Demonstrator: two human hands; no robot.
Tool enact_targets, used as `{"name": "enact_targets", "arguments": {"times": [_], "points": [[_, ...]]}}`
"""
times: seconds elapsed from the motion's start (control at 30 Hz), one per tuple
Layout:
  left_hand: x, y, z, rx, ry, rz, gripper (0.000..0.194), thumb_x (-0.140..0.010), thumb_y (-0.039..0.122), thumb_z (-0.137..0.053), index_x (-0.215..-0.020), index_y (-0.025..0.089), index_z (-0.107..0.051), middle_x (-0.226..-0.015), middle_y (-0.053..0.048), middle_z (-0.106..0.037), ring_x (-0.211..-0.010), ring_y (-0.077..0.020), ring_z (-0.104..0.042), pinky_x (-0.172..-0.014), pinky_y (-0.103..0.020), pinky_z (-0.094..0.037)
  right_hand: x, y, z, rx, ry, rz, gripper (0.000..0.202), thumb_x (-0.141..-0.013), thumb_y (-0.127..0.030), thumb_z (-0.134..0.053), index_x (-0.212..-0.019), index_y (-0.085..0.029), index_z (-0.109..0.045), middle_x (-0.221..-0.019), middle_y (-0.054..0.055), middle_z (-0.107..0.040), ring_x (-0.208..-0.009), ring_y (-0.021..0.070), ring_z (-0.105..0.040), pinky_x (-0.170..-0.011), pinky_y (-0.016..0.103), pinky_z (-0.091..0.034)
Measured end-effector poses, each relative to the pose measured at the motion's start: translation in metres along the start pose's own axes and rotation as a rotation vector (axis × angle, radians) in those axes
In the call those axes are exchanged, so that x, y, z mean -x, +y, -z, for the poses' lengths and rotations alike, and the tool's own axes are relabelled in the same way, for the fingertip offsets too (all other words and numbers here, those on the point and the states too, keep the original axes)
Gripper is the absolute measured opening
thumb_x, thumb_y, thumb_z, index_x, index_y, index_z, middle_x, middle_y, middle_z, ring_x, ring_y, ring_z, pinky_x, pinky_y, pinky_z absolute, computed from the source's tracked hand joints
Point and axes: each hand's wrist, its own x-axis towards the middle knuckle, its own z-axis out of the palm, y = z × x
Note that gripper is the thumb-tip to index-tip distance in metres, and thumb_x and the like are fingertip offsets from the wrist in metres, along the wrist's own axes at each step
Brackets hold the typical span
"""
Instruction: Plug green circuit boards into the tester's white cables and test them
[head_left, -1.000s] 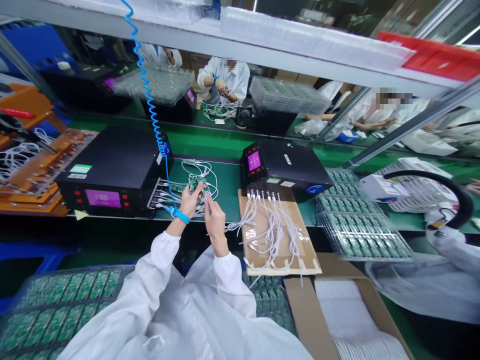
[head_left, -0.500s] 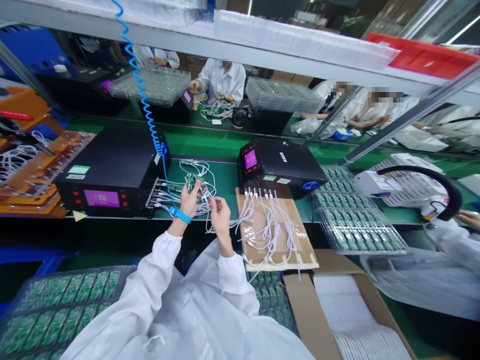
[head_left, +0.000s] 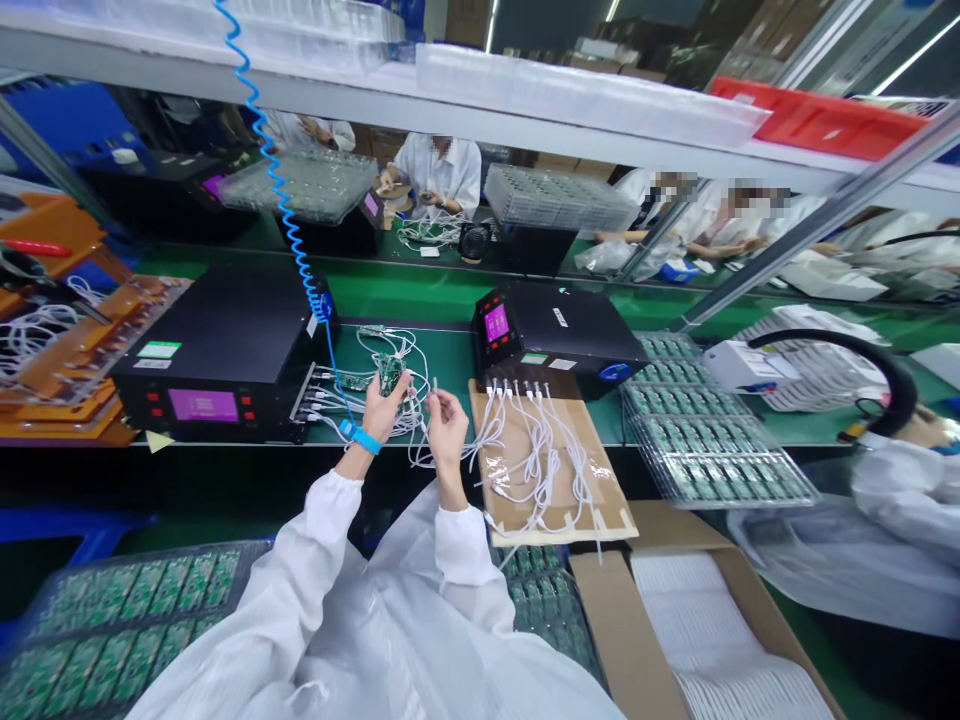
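My left hand, with a blue wrist strap, is closed on a small green circuit board. Close by on the right, my right hand pinches the end of a white cable, its tip pointing up and apart from the board. Beneath and behind both hands lie several white cables with other green boards among them. Some of these cables run to the side of the black tester box on the left, which has a lit pink screen.
A second black box stands right, its white cables spread over a taped cardboard sheet. Trays of boards lie farther right, others low left. An open carton holds white sheets. A blue coiled cord hangs down.
My right hand has drawn slightly right, away from the board, with the cable end now pointing up. The left hand still holds the board. The view has tilted slightly.
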Motion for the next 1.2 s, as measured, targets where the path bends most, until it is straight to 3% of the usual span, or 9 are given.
{"name": "enact_targets", "arguments": {"times": [0.13, 0.27, 0.5, 0.67, 1.2], "points": [[0.002, 0.000, 0.000, -0.016, -0.083, 0.070, 0.053, -0.072, 0.065, -0.084, -0.086, 0.018, -0.066, -0.080, -0.001, -0.068, -0.051, -0.0048, -0.046, -0.058, -0.023, -0.051, -0.011, -0.011, 0.000, -0.009, -0.003, 0.041, 0.046, -0.087, -0.051, -0.070, -0.116, -0.015, -0.076, -0.106, 0.011, -0.079, -0.087, 0.0199, -0.072, -0.081, 0.034, -0.061], [0.003, -0.003, -0.001, -0.025, -0.077, 0.148, 0.051, -0.070, 0.060, -0.089, -0.087, 0.017, -0.068, -0.075, 0.001, -0.066, -0.046, -0.0029, -0.038, -0.053, -0.022, -0.050, -0.014, -0.021, -0.003, 0.004, -0.015, 0.097, 0.040, -0.085, -0.050, -0.073, -0.106, -0.017, -0.080, -0.106, 0.011, -0.078, -0.092, 0.0211, -0.072, -0.082, 0.034, -0.061], [0.008, 0.001, -0.003, -0.010, -0.109, 0.260, 0.048, -0.067, 0.053, -0.093, -0.089, 0.017, -0.070, -0.069, 0.003, -0.060, -0.045, -0.0033, -0.040, -0.046, -0.020, -0.045, -0.012, -0.025, -0.006, -0.036, -0.071, 0.001, 0.042, -0.086, -0.053, -0.070, -0.104, -0.016, -0.074, -0.099, 0.010, -0.075, -0.083, 0.0190, -0.073, -0.056, 0.024, -0.058], [0.008, 0.004, -0.004, -0.007, -0.100, 0.302, 0.057, -0.060, 0.058, -0.095, -0.089, 0.017, -0.069, -0.069, 0.004, -0.060, -0.046, -0.0043, -0.044, -0.045, -0.020, -0.043, -0.014, -0.026, -0.005, -0.033, -0.076, 0.031, 0.038, -0.087, -0.051, -0.069, -0.102, -0.016, -0.071, -0.102, 0.009, -0.071, -0.081, 0.0166, -0.071, -0.052, 0.022, -0.057], [0.007, 0.000, -0.005, -0.021, -0.151, 0.314, 0.057, -0.060, 0.059, -0.095, -0.083, 0.018, -0.063, -0.065, 0.006, -0.053, -0.045, -0.0035, -0.038, -0.044, -0.020, -0.038, -0.015, -0.020, -0.004, -0.017, -0.046, 0.037, 0.039, -0.089, -0.054, -0.066, -0.099, -0.016, -0.069, -0.098, 0.007, -0.066, -0.077, 0.0142, -0.068, -0.053, 0.021, -0.053]]}}
